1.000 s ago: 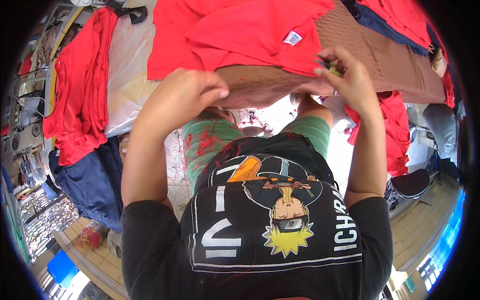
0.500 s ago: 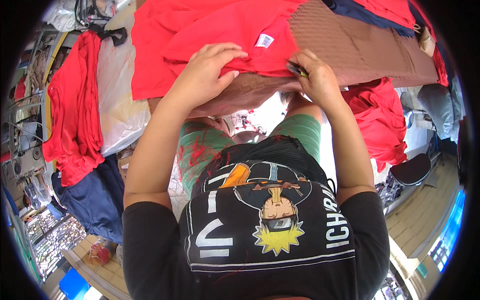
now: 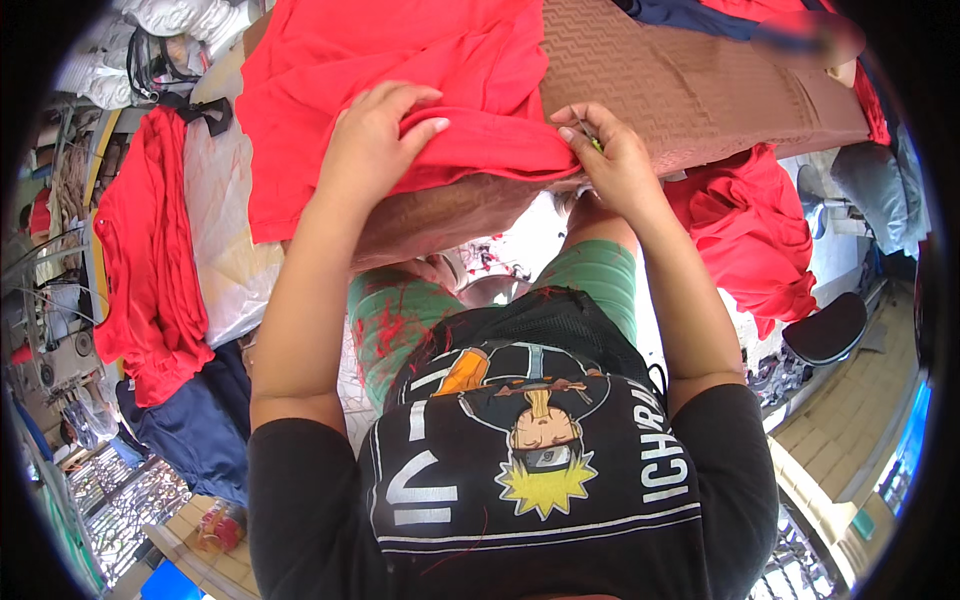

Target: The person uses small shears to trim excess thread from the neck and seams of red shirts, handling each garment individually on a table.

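Note:
A red garment [image 3: 400, 50] lies over the brown-covered table, its near edge raised into a rounded fold [image 3: 490, 145]. My left hand [image 3: 370, 140] is at the fold's left end, thumb and fingers closed on the cloth. At the fold's right end, my right hand [image 3: 615, 155] is closed round small thread snips [image 3: 594, 138]. Only a thin metal part and a bit of green show; the palm hides the rest. Thumb and forefinger of that hand are beside the fabric edge, and I cannot tell whether they pinch it.
The brown table cover [image 3: 690, 90] stretches to the right, with navy cloth [image 3: 690, 18] at its far side. Red garments hang at left [image 3: 150, 260] and right [image 3: 745, 230]. Navy cloth [image 3: 200, 420] hangs lower left. A dark rounded seat [image 3: 828, 328] stands at right.
The red garment has shifted left, and its near edge is now lifted into a fold. Its white label has gone out of sight. My left hand has moved slightly left.

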The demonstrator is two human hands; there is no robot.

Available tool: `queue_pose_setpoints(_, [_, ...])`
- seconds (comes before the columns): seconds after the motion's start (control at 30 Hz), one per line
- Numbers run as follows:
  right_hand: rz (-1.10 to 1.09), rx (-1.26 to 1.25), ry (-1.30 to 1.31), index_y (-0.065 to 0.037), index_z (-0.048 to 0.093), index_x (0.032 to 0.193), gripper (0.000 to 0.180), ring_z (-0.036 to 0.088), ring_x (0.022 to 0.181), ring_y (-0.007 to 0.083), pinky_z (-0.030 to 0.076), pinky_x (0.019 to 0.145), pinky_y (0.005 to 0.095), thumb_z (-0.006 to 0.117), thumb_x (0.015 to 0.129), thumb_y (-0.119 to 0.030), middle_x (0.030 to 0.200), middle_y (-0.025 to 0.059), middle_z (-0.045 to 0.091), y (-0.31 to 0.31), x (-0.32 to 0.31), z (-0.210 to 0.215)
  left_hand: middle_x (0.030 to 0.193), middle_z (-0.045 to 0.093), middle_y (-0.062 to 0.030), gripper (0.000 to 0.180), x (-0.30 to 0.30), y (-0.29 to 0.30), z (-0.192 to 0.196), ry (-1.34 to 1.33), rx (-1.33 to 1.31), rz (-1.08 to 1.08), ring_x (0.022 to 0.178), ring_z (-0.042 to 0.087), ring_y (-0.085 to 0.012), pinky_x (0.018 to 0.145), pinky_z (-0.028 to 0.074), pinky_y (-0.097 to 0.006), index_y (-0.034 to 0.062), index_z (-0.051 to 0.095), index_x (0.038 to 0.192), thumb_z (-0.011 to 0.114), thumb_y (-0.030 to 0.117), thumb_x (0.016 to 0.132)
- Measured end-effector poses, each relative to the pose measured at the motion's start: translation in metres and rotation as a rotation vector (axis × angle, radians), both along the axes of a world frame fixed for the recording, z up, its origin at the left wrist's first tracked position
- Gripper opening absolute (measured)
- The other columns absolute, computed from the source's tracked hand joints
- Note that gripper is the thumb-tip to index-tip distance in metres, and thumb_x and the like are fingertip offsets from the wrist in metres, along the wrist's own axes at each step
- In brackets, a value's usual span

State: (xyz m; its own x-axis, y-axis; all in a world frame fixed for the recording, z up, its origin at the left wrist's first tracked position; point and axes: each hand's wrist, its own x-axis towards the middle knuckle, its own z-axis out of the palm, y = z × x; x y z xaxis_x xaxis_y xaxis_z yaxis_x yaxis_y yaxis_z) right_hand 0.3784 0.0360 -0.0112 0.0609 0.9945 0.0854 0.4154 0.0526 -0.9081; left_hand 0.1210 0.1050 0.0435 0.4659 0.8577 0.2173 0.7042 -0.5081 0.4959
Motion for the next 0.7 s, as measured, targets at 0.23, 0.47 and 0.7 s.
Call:
queue_pose_setpoints(0.23, [-0.002,-0.008,0.049,-0.003,0.062,0.109,0.021,0.067,0.1,0.0262,0.052,0.084,0.0351,0.061,0.09,-0.011,0.103,0.0141,0.07,-0.002,0.0,0.0,0.105,0.065,-0.008,0.03,0.066,-0.031,-0.026,-0.168,0.136,-0.134,0.096,0.063,-0.0242,0.082,0.051,-0.033,0.0051,0.07,0.102,0.076,0.016,0.076])
queue_pose_setpoints(0.47, [-0.019,0.056,-0.065,-0.004,0.06,0.111,0.022,0.067,0.1,0.028,0.053,0.084,0.0363,0.061,0.091,-0.012,0.103,0.013,0.07,-0.015,0.0,0.002,0.089,0.07,-0.0058,0.015,0.074,-0.03,-0.049,-0.493,-0.114,0.076,0.082,0.065,-0.0148,0.076,0.052,-0.028,0.0009,0.072,0.093,0.072,0.013,0.083])
queue_pose_setpoints(0.7, [-0.024,0.009,-0.284,-0.004,0.059,0.112,0.029,0.067,0.097,0.0311,0.052,0.079,0.0399,0.066,0.088,-0.02,0.101,0.0144,0.069,-0.017,0.005,0.011,0.087,0.069,-0.0016,0.02,0.06,-0.022,-0.042,-0.759,-0.488,0.18,0.079,0.058,-0.0046,0.071,0.047,-0.021,0.0002,0.071,0.099,0.068,0.018,0.09])
